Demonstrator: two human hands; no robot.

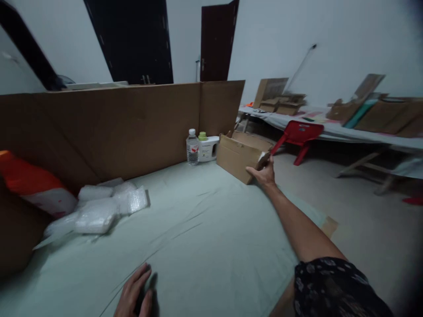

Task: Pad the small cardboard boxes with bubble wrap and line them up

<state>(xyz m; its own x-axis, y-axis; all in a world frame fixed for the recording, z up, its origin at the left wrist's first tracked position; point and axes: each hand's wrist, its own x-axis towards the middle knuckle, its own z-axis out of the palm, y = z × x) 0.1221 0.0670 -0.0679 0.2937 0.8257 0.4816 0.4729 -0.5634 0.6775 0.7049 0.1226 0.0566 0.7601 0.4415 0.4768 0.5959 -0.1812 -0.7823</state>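
My right hand (264,172) reaches out at the far right corner of the cloth-covered table. Its thumb presses on the near side of an open-topped cardboard box (236,156), and its fingers are round the box's right end, partly hidden. My left hand (135,290) is low in the view by the near edge, holding nothing, its fingers stretched out and thumb apart. A clear plastic water bottle (192,152) with a white cap and a white jug (206,152) with a green cap stand upright beside the box's left end. What lies inside the box is hidden.
A tall cardboard panel (132,132) stands along the table's back. Bubble-wrapped packages (99,211) and an orange and white bag (36,180) lie at the left. Beyond the right edge are a red chair (299,134) and a second table (333,127) with cardboard boxes.
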